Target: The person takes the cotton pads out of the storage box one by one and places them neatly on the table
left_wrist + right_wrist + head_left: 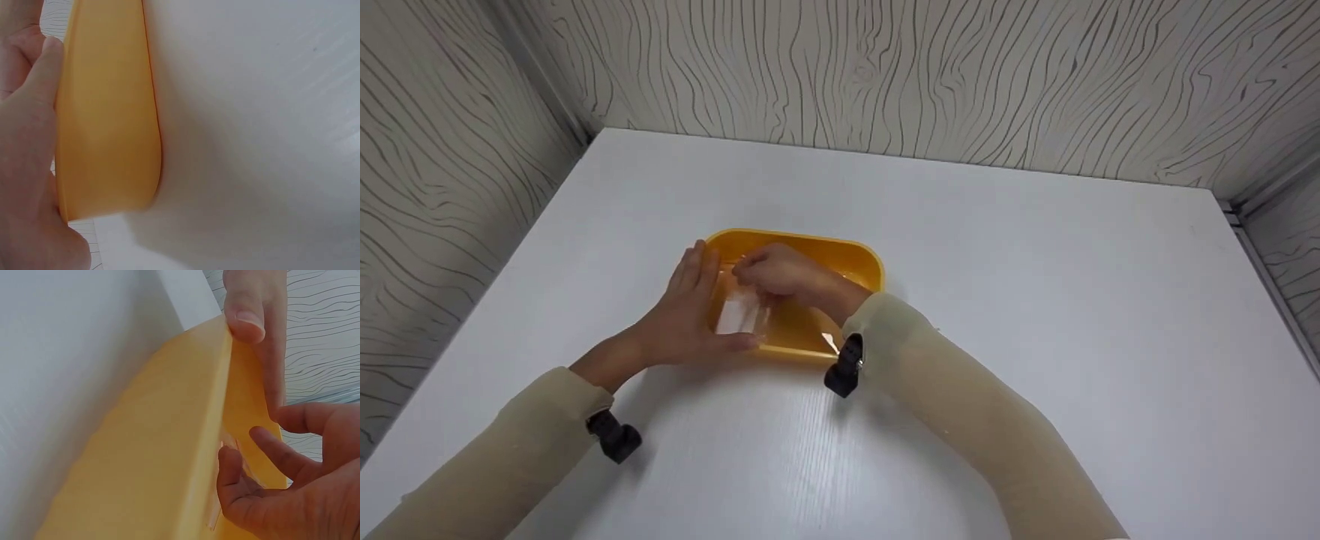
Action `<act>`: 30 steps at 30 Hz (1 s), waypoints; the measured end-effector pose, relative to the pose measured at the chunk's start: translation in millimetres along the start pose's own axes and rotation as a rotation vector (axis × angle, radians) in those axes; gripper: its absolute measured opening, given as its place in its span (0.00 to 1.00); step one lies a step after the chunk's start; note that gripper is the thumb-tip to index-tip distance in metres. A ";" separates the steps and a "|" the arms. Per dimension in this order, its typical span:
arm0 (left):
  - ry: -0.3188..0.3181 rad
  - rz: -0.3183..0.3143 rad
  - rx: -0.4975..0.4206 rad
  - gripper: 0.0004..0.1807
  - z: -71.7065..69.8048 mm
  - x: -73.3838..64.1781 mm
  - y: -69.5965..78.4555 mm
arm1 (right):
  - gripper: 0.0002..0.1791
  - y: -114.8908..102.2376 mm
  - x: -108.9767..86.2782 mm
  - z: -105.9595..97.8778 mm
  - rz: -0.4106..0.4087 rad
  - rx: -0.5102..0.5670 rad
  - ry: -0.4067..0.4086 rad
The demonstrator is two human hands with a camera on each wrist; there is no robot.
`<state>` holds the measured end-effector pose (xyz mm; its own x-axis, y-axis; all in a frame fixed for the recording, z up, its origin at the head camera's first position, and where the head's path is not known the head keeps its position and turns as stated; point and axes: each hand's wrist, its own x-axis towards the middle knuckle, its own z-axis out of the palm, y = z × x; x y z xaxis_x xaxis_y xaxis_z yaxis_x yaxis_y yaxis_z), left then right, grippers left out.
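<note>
A yellow plastic bin (825,352) stands on the white table. My left hand (679,315) braces its left end, long fingers straight along the side and thumb over the near rim. In the left wrist view, that hand (28,163) lies against the rim of the bin (107,112). Inside the bin, bent fingers of my right hand (784,271) are right at a clear plastic item (739,311) with a white patch. The right wrist view shows the right hand's fingers (275,447) apart and bent, overlapping the clear item's edge (214,514). I cannot tell whether they grip it.
The white tabletop (1035,337) extends around the bin. Wood-patterned panels (855,75) rise behind and at both sides. Black wrist mounts (844,367) sit on both sleeves, the right one close to the bin's near rim.
</note>
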<state>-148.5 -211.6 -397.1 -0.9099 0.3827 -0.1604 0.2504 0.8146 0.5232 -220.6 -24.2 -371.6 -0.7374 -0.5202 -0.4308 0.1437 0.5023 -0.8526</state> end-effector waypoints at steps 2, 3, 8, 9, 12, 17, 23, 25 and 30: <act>-0.002 -0.005 0.000 0.74 -0.1 -0.2 0.1 | 0.15 0.0 0.4 -0.6 -0.004 -0.027 -0.005; -0.003 -0.007 -0.002 0.74 -0.1 -0.2 0.1 | 0.15 0.0 0.4 -0.8 0.000 -0.035 -0.009; -0.006 -0.014 -0.008 0.74 0.5 -0.2 -0.8 | 0.14 1.1 1.1 -0.5 0.017 -0.093 -0.022; -0.006 -0.012 -0.009 0.74 0.7 -0.2 -1.1 | 0.15 1.2 1.0 -0.4 0.012 -0.097 -0.027; -0.002 -0.004 -0.010 0.74 1.2 -0.3 -2.0 | 0.14 1.1 0.7 -0.5 -0.011 -0.102 -0.031; 0.000 -0.001 -0.016 0.74 0.5 -0.4 -2.4 | 0.14 0.3 0.1 0.3 -0.018 -0.039 -0.035; -0.010 -0.003 -0.015 0.75 0.0 -0.2 -2.6 | 0.10 0.0 0.8 3.4 0.030 0.059 -0.031; -0.009 -0.002 -0.019 0.75 0.2 0.0 -2.7 | 0.17 0.1 1.2 4.9 0.050 0.098 -0.026; -0.005 -0.006 -0.020 0.75 0.2 0.4 -3.0 | 0.22 0.3 1.4 6.4 0.037 0.118 0.021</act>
<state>-149.5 -213.8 -398.9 -0.9096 0.3802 -0.1674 0.2385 0.8079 0.5389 -217.4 -29.2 -374.4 -0.7437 -0.4875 -0.4574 0.2468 0.4356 -0.8656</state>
